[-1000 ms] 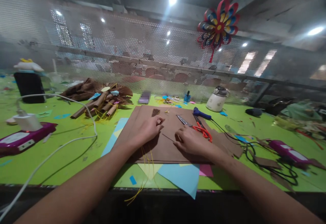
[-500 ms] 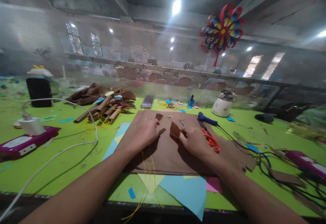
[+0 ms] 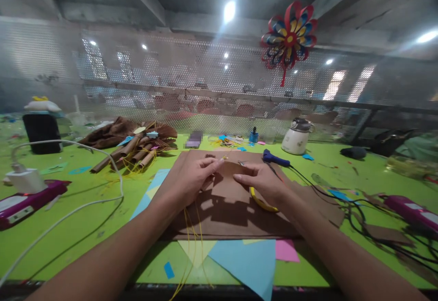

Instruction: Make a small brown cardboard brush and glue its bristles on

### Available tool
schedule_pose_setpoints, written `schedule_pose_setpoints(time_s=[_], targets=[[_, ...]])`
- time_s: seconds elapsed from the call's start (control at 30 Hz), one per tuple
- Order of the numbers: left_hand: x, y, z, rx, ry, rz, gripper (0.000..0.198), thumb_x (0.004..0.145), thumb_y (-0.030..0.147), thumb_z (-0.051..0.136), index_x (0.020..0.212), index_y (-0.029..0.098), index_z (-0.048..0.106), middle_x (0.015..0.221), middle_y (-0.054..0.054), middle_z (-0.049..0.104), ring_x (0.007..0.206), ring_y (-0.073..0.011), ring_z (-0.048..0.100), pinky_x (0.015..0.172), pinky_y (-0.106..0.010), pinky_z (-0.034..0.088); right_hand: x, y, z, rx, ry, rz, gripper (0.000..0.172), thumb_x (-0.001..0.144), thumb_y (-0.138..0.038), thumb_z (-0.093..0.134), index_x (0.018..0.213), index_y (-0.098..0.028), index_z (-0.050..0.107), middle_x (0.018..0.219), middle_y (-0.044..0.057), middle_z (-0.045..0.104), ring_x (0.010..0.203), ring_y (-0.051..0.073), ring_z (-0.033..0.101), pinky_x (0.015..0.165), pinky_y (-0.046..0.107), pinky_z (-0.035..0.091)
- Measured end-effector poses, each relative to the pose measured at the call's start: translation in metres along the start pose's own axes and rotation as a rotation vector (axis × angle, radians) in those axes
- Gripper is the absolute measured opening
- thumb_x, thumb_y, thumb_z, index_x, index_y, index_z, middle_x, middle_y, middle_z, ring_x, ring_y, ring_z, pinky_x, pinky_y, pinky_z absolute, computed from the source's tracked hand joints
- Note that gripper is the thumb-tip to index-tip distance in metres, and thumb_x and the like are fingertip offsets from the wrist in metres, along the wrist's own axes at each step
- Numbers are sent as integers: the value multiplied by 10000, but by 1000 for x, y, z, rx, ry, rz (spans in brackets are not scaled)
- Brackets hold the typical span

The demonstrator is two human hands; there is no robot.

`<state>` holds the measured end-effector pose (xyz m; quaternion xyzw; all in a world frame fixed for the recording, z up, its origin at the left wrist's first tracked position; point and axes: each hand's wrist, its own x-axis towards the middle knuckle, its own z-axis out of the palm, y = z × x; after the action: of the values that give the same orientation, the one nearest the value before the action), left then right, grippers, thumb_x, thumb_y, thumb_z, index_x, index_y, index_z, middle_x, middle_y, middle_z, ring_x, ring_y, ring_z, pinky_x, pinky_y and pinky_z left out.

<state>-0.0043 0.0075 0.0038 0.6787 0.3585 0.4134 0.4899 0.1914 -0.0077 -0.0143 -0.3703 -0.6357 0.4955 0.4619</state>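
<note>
A small piece of brown paper (image 3: 230, 186) is held up between my two hands above the brown sheets (image 3: 212, 228). My left hand (image 3: 191, 178) pinches its left edge, thumb on top. On the other side my right hand (image 3: 265, 183) grips the upper right part between thumb and fingers. A yellow curved handle (image 3: 263, 204) shows just below my right hand; the rest of that object is hidden. Yellow strings (image 3: 192, 235) trail from under my left wrist over the table's front edge.
A blue-handled tool (image 3: 275, 158) with a black cord lies at the right, by a white jug (image 3: 297, 137). Brown paper rolls (image 3: 137, 155) lie at the left. Purple power strips (image 3: 37, 200) sit on both sides. Coloured paper (image 3: 246, 262) lies in front.
My left hand has moved in and now grips the brown paper too. The paper is turned flatter toward me. The red scissor handles are no longer visible, and a yellow handle shows.
</note>
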Motion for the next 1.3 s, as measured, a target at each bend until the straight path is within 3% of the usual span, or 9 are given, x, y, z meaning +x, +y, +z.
schedule_pose_setpoints(time_s=[0.13, 0.33, 0.53, 0.77, 0.9, 1.0, 1.07, 1.17, 1.3], targets=[[-1, 3, -2, 22, -7, -29, 279, 775, 436, 573, 695, 169, 552, 543, 49, 397, 464, -68, 322, 448, -205, 243, 0, 1, -1, 68, 17, 44, 241, 662, -369, 716, 663, -150, 614, 557, -30, 494, 501, 81, 380, 503, 235, 287], [-1, 3, -3, 125, 83, -20, 283, 790, 431, 536, 658, 182, 507, 512, 50, 406, 443, -77, 330, 441, -210, 235, 1, 0, 1, 46, 82, 8, 398, 708, -463, 652, 531, -170, 449, 494, -57, 386, 456, 71, 338, 459, 224, 252], [-5, 9, -4, 241, 91, -13, 359, 817, 473, 474, 608, 180, 457, 496, 43, 421, 445, -81, 357, 444, -206, 253, 2, 0, 0, 65, 89, -11, 413, 743, -484, 606, 535, -178, 420, 515, -49, 379, 469, 79, 349, 467, 220, 291], [-3, 0, -1, 150, 97, 21, 292, 769, 432, 551, 843, 153, 595, 660, -4, 555, 548, -107, 474, 510, -221, 360, -2, -12, 5, -13, 242, -2, 390, 660, -438, 683, 512, -181, 430, 501, -54, 384, 464, 77, 352, 465, 219, 305], [0, -6, 0, 100, 227, 77, 356, 783, 404, 547, 1042, 161, 567, 826, -56, 613, 661, -144, 548, 584, -258, 429, -6, -23, 8, -207, 339, -28, 393, 704, -413, 642, 472, -187, 418, 449, -52, 389, 437, 81, 348, 456, 227, 292], [-6, 10, 5, 268, 366, 213, 271, 816, 358, 508, 976, 162, 606, 922, -82, 632, 814, -184, 567, 746, -318, 445, -8, -21, 8, -394, 416, -138, 387, 771, -371, 579, 464, -185, 437, 429, -38, 420, 445, 93, 381, 477, 235, 301], [-14, 27, 14, 411, 294, 316, 219, 816, 310, 511, 940, 186, 642, 982, -80, 643, 925, -208, 550, 850, -338, 405, -9, -17, 10, -490, 444, -240, 347, 802, -345, 546, 503, -178, 498, 468, -17, 486, 477, 110, 434, 497, 240, 322], [-24, 46, 27, 455, 92, 291, 223, 789, 311, 553, 963, 215, 654, 973, -70, 658, 885, -222, 568, 774, -314, 425, -12, -13, 17, -579, 422, -356, 197, 825, -301, 527, 730, -169, 637, 666, 30, 630, 620, 152, 553, 587, 252, 392], [-23, 40, 31, 381, 70, 252, 262, 769, 332, 584, 996, 222, 654, 959, -74, 667, 846, -220, 576, 700, -287, 424, -15, -12, 28, -697, 334, -457, 212, 815, -242, 540, 995, -167, 624, 911, 77, 662, 809, 190, 589, 723, 290, 429]])
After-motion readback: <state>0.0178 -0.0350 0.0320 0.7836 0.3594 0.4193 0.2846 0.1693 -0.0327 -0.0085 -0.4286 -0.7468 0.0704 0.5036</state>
